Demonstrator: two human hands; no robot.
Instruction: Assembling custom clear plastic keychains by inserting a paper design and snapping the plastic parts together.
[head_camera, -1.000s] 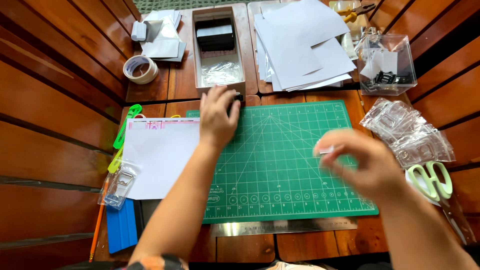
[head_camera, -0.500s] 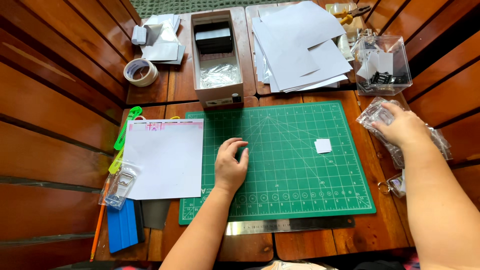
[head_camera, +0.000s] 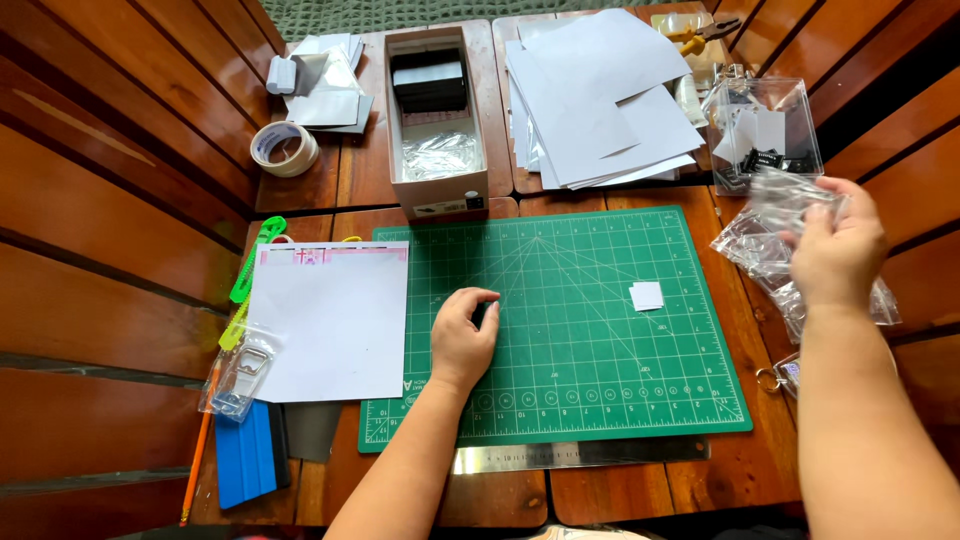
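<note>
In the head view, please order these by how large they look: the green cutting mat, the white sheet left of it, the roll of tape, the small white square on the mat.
1. Green cutting mat
2. White sheet
3. Roll of tape
4. Small white square

A cutting mat (head_camera: 590, 330) lies at the middle of the table (head_camera: 640, 495), with a steel ruler (head_camera: 580, 455) along its near edge. The left hand (head_camera: 462, 340) rests on the mat's left part; a small paper square (head_camera: 647, 296) lies to its right on the mat. A paper sheet (head_camera: 335, 320) overlaps the mat's left edge. Behind the mat stands an open box (head_camera: 437, 195), a tape roll (head_camera: 284, 148) to its left and a paper stack (head_camera: 600, 100) to its right. The right hand (head_camera: 835, 255) is over plastic sleeves (head_camera: 750, 245) right of the mat.
</note>
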